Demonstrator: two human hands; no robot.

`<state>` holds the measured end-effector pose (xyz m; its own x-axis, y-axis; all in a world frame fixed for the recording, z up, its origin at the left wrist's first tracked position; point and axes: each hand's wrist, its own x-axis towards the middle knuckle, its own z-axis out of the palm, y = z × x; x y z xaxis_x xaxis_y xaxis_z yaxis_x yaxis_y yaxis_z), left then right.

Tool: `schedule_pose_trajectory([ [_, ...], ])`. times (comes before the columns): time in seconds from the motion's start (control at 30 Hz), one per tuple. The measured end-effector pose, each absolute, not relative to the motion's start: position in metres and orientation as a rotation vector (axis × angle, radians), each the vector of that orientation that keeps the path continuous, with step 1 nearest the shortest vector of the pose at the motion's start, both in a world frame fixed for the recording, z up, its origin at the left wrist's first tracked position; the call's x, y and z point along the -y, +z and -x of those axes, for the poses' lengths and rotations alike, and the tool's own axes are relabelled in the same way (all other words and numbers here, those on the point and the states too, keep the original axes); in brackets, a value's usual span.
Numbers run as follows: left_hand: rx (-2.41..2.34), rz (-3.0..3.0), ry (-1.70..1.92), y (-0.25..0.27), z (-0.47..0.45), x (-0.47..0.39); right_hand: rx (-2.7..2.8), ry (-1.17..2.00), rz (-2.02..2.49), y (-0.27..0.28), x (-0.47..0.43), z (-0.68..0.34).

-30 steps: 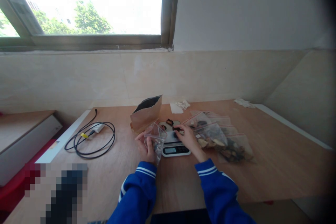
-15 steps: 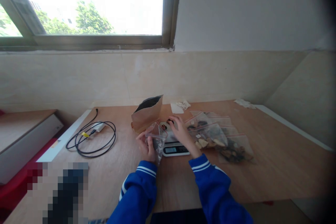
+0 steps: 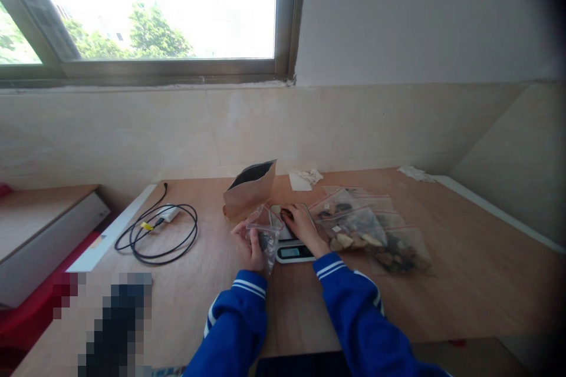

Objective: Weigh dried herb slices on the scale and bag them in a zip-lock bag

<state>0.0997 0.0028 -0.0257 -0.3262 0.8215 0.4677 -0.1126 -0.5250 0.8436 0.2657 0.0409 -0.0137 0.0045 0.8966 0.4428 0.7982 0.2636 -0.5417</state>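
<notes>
Your right hand [image 3: 302, 225] has slid leftward across the small white digital kitchen scale [image 3: 292, 242] over the last second: it was on the right part of the platform, then reached to the far edge, and now lies over the platform with its fingers curled around a dark dried piece [image 3: 286, 212] at the far left corner. Whether the fingers have actually closed on that piece you cannot tell from here, since the hand covers it. Your left hand [image 3: 250, 245] has barely shifted; its fingers stay pinched on the small clear zip bag [image 3: 264, 231], held upright with its mouth open just beside the scale's left edge, a few dark bits already inside. The right hand now being close to the bag's mouth suggests pieces are passing from scale to bag. The open brown paper pouch [image 3: 248, 191] stands behind, and the filled clear zip bags [image 3: 369, 230] lie on the wooden worktop [image 3: 464, 271] to the right.
</notes>
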Motion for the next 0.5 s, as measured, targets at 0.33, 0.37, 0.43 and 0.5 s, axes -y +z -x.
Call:
schedule_pose_trajectory([
  [0.33, -0.98, -1.315, 1.919, -0.033, -0.099, -0.008, 1.634, 0.498, 1.223, 0.042, -0.025, -0.252],
  [0.37, -0.989, -1.312, 1.922, -0.033, -0.099, -0.007, 1.654, 0.555, 1.184, 0.05, -0.02, -0.249],
  [0.43, -0.983, -1.303, 1.919, -0.032, -0.099, -0.007, 1.679, 0.58, 1.178, 0.061, -0.009, -0.244],
  [0.5, -0.989, -1.293, 1.911, -0.03, -0.099, -0.006, 1.632, 0.522, 1.235, 0.061, 0.004, -0.24],
])
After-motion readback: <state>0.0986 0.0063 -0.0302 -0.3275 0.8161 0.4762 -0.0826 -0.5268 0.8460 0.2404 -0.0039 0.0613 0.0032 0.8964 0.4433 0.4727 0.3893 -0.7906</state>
